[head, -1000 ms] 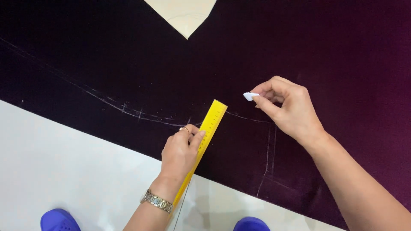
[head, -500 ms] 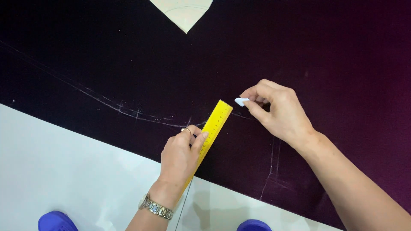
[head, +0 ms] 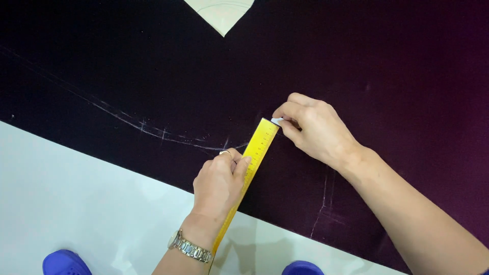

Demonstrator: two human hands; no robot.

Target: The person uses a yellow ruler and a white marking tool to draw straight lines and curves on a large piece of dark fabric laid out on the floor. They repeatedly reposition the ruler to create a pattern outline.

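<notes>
On a white table [head: 76,203] draped with dark cloth [head: 153,61], the left hand [head: 219,183] presses a yellow ruler [head: 249,168] flat while the right hand [head: 316,130] pinches white chalk [head: 276,121] at its far end.

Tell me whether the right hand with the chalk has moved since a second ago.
Yes. The right hand has moved left toward the yellow ruler; its white chalk is now at the ruler's top end, having started clear of it.
</notes>
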